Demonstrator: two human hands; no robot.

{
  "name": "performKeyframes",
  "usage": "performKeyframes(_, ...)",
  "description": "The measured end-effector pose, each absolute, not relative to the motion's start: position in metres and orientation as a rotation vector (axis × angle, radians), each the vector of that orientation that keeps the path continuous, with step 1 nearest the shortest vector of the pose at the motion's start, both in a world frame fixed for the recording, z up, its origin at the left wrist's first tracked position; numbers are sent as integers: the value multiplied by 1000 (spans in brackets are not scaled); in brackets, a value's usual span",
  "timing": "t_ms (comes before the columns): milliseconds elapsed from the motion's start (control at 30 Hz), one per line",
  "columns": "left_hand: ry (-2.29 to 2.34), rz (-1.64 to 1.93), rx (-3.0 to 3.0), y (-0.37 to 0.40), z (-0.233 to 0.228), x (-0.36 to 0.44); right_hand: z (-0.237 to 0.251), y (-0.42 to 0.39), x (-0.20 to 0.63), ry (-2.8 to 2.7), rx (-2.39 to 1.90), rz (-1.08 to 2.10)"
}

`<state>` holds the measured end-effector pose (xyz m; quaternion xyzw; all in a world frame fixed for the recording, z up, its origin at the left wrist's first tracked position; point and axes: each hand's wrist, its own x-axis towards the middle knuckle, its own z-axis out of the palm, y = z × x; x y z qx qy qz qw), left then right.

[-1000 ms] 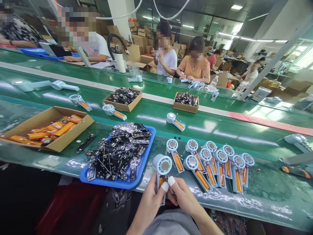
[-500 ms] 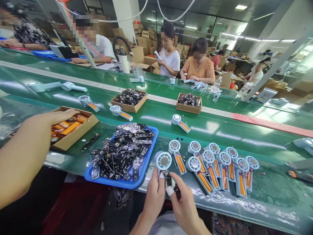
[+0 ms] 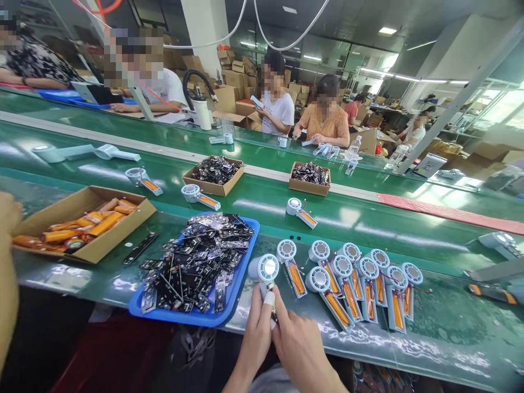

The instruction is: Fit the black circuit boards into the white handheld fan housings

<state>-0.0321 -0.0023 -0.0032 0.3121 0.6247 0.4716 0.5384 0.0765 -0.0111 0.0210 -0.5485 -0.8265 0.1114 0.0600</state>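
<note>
A light-blue handheld fan [image 3: 266, 268] with a round grille head is between my hands at the table's front edge. My left hand [image 3: 258, 314] wraps the fan's handle, a white covering on one fingertip. Closed against the handle from the other side, my right hand [image 3: 291, 327] pinches a dark circuit board [image 3: 274, 315], mostly hidden by my fingers. Left of them, a blue tray [image 3: 241, 295] bears a heap of black circuit boards [image 3: 196, 256]. Just right of my hands stand rows of similar fans [image 3: 344, 266], their opened handles showing orange batteries [image 3: 339, 307] and thin red wires.
A cardboard box [image 3: 118, 234] of orange batteries stands at left, near a co-worker's arm [image 3: 7, 273]. More fans [image 3: 301, 210] and two boxes of boards [image 3: 223, 188] rest on the green belt [image 3: 254, 210]. An orange-and-black tool [image 3: 493, 293] lies far right. Several people sit opposite.
My right hand has turned inward and brought the circuit board against the fan's handle. The co-worker's hand has withdrawn leftward from the battery box. The view has shifted slightly.
</note>
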Motion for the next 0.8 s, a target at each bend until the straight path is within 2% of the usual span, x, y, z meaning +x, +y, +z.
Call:
performKeyframes(133, 1490, 1079, 751, 0, -1, -36, 17, -12, 72, -2491, -1590, 187)
performKeyframes(267, 1492, 1040, 896, 0, 2, -41, -9, -12, 63, -2373, -1505, 44)
performKeyframes(500, 1686, 880, 1336, 5, -23, -51, -41, -9, 49, -2193, -1531, -275)
performKeyframes(800, 1703, 704, 1630, 23, 8, -68, -63, 1, 53, -2126, -1515, -250)
